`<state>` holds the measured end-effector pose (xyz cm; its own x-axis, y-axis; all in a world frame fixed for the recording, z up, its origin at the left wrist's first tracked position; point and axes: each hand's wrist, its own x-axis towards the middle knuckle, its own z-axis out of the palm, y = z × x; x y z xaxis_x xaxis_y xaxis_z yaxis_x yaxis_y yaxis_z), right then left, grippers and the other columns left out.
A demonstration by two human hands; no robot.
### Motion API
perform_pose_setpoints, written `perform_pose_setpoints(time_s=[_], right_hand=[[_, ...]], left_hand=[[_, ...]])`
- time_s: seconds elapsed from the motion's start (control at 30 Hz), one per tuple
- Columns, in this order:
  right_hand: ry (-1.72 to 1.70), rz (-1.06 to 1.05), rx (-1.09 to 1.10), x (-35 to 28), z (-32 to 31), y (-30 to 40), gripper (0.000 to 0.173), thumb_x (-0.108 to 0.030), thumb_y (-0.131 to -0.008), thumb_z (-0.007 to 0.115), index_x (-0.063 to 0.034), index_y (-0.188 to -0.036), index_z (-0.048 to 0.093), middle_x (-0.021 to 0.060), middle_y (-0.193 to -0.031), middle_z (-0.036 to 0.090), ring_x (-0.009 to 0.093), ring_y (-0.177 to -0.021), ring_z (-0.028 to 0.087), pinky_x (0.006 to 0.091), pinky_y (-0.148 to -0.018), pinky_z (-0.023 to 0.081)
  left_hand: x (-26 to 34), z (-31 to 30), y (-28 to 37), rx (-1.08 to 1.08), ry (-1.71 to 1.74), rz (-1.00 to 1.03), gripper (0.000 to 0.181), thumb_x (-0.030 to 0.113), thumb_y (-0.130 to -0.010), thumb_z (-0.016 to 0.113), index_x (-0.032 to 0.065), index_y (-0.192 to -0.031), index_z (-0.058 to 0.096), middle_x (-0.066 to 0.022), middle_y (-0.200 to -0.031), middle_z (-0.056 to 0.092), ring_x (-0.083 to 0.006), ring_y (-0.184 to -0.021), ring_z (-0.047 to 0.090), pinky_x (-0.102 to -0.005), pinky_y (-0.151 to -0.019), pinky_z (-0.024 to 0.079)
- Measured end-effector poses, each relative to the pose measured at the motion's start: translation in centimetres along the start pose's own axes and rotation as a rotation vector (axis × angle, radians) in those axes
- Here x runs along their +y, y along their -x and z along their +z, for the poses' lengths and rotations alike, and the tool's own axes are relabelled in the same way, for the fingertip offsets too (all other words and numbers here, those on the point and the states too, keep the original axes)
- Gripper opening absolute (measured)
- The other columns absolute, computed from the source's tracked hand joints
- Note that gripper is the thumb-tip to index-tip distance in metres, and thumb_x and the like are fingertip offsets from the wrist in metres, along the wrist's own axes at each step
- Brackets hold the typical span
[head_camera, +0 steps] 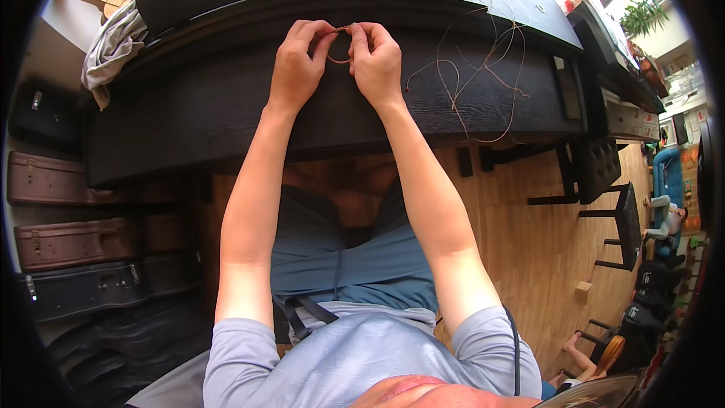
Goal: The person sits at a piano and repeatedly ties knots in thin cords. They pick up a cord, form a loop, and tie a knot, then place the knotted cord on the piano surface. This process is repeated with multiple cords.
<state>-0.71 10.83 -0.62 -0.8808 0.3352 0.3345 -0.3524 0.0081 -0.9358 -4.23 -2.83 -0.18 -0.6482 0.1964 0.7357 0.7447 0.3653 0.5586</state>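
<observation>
A small loop of thin copper-coloured wire or string (340,61) is held between my two hands, above a black wooden surface (226,96). My left hand (300,62) pinches it between thumb and fingertips. My right hand (374,59) pinches it close by, with the fingertips of both hands almost meeting at the top of the loop. The exact ends of the strand are hidden by my fingers. To the right of my right hand, several loose, tangled strings (453,96) of similar colour spread over the black surface and onto a lighter panel behind.
A crumpled grey cloth (116,45) hangs at the left end, near a small wooden stringed instrument (107,0). Instrument cases (79,241) are stacked on the left. Black stools (620,226) and a small box (582,292) stand on the wooden floor (510,249). Other people are at far right.
</observation>
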Motion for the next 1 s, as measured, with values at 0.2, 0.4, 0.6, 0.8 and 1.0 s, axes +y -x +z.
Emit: perform_pose_setpoints(time_s=[0.2, 0.4, 0.6, 0.8, 1.0], right_hand=[[0.014, 0.042, -0.045, -1.08, 0.04, 0.31, 0.022, -0.019, -0.105, 0.057, 0.0022, -0.104, 0.063, 0.0033, -0.062, 0.06, 0.008, -0.043, 0.054, 0.0219, -0.039, 0.04], [0.015, 0.013, -0.083, -0.76, 0.05, 0.34, 0.022, -0.018, -0.104, 0.057, 0.0028, -0.102, 0.063, 0.0072, -0.061, 0.066, 0.01, -0.042, 0.058, 0.0238, -0.039, 0.041], [0.016, 0.013, -0.065, -0.57, 0.08, 0.54, 0.023, -0.019, -0.105, 0.056, 0.0039, -0.103, 0.061, 0.0083, -0.062, 0.067, 0.011, -0.042, 0.058, 0.0241, -0.039, 0.041], [0.072, 0.01, -0.017, -0.48, 0.14, 0.51, 0.024, -0.02, -0.105, 0.054, 0.0035, -0.103, 0.059, 0.0086, -0.061, 0.066, 0.012, -0.042, 0.058, 0.0251, -0.039, 0.042], [0.127, 0.006, -0.012, -0.79, 0.18, 0.59, 0.024, -0.02, -0.107, 0.051, 0.0033, -0.105, 0.057, 0.0071, -0.062, 0.063, 0.01, -0.041, 0.054, 0.0237, -0.038, 0.04]], left_hand=[[0.24, 0.0, -0.12, 0.042, 0.03, -0.037, 0.01, 0.002, -0.093, 0.068, 0.0008, -0.103, 0.067, -0.0086, -0.092, 0.065, -0.0194, -0.076, 0.068, -0.0308, -0.067, 0.054], [-0.04, 0.1, 0.13, 0.109, -0.025, -0.016, 0.007, 0.007, -0.095, 0.067, 0.0037, -0.101, 0.066, -0.0085, -0.091, 0.064, -0.0252, -0.073, 0.068, -0.0359, -0.063, 0.053], [-0.17, 0.19, 0.36, 0.063, -0.076, 0.01, 0.007, 0.009, -0.093, 0.068, 0.0047, -0.098, 0.065, -0.0091, -0.093, 0.064, -0.0307, -0.074, 0.067, -0.0394, -0.062, 0.054], [-0.2, 0.52, 0.38, 0.078, -0.148, 0.121, 0.008, 0.009, -0.091, 0.069, 0.0047, -0.097, 0.066, -0.0094, -0.094, 0.065, -0.0316, -0.077, 0.068, -0.0414, -0.066, 0.054], [0.26, 0.18, 0.45, 0.066, -0.135, 0.066, 0.008, 0.007, -0.09, 0.07, 0.005, -0.098, 0.066, -0.0092, -0.095, 0.067, -0.0311, -0.077, 0.068, -0.0401, -0.067, 0.054]])
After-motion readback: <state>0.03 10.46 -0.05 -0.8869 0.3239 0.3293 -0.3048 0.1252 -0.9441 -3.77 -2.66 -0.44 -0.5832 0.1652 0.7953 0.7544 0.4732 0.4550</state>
